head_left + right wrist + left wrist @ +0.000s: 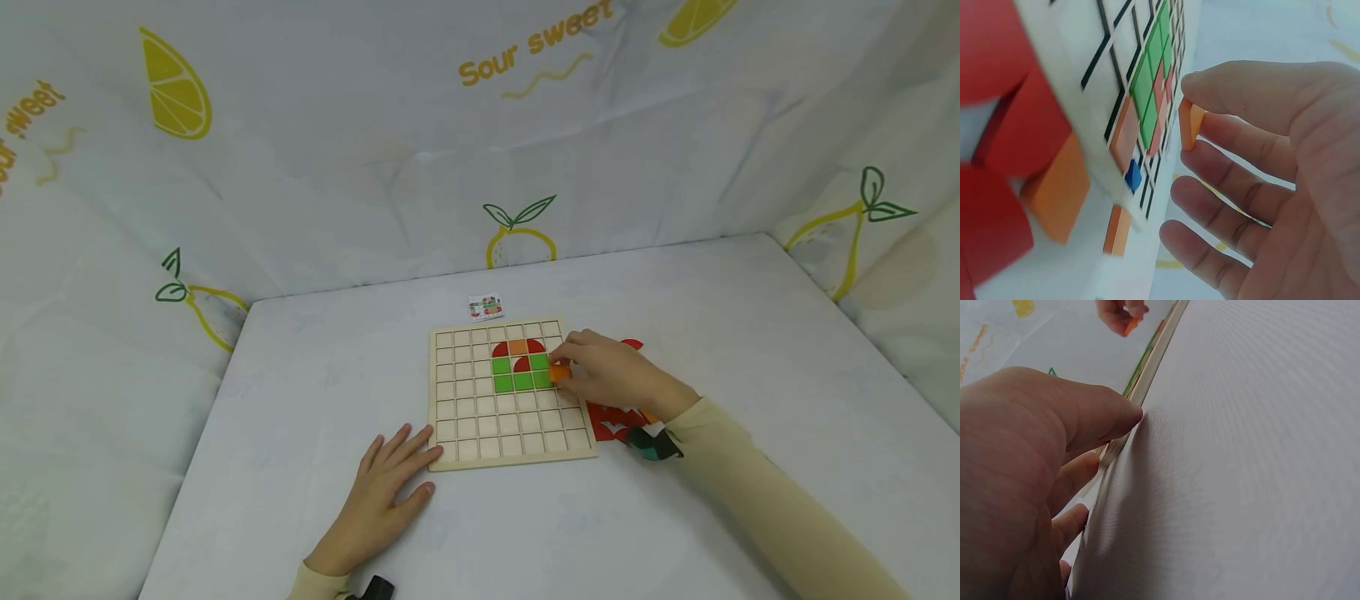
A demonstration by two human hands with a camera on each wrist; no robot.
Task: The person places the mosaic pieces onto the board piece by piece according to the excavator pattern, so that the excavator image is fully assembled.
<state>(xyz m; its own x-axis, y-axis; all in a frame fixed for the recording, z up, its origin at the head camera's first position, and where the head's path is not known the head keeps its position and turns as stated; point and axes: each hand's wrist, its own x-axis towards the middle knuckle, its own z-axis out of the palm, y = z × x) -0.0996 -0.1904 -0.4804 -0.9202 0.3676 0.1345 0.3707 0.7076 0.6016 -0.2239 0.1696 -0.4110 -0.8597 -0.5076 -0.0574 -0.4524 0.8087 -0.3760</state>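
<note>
A pale wooden grid board [480,429] lies on the white table, with green tiles [522,381], red curved tiles [500,350] and an orange tile [517,347] set in its squares. At the board's right side my right hand [618,371] pinches an orange square tile [1189,125] between thumb and fingers, off the board's surface. Beneath it, another orange tile [1125,133] and a small blue piece [1133,176] sit on the board. My left hand [386,496] rests with spread fingers at the near left corner, fingertips touching the board's edge.
A small printed pattern card [486,307] lies beyond the board's far edge. Loose red tiles [606,421] and dark green and black pieces [654,443] are heaped right of the board, partly under my right wrist. A printed cloth wall [337,208] rises behind the table.
</note>
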